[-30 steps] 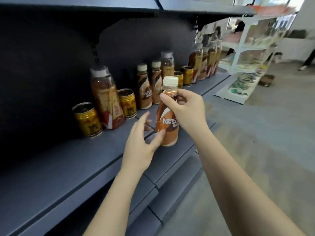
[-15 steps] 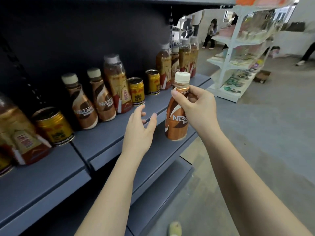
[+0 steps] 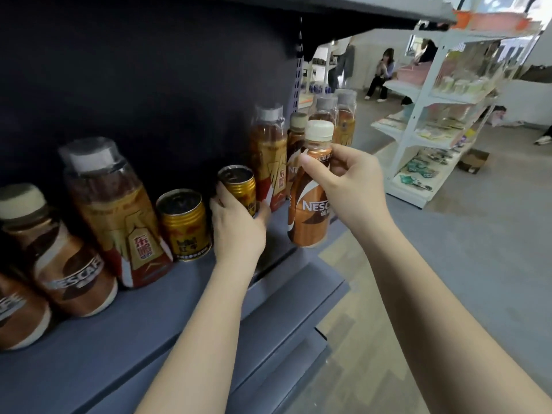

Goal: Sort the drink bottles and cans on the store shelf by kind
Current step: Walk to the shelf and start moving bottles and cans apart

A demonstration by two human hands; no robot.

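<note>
Left hand [image 3: 236, 225] is gripping a gold can [image 3: 239, 189] between another can [image 3: 185, 224] and a tall bottle [image 3: 268, 156]; right hand [image 3: 352, 186] is holding a coffee bottle [image 3: 310, 204] off the shelf [image 3: 167, 318].

Left hand [image 3: 236, 231] covers the lower half of the gold can [image 3: 239, 186]. Coffee bottle [image 3: 310, 198] in the right hand [image 3: 355, 186] hides most of the brown bottle [image 3: 295, 135] behind it. Leftmost Nescafe bottle [image 3: 15, 315] cut by frame edge. White rack [image 3: 418, 127] goods too blurred to read.

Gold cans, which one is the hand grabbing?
The right-hand gold can, beside the tall bottle; the left hand grips it. The other can stands untouched.
</note>
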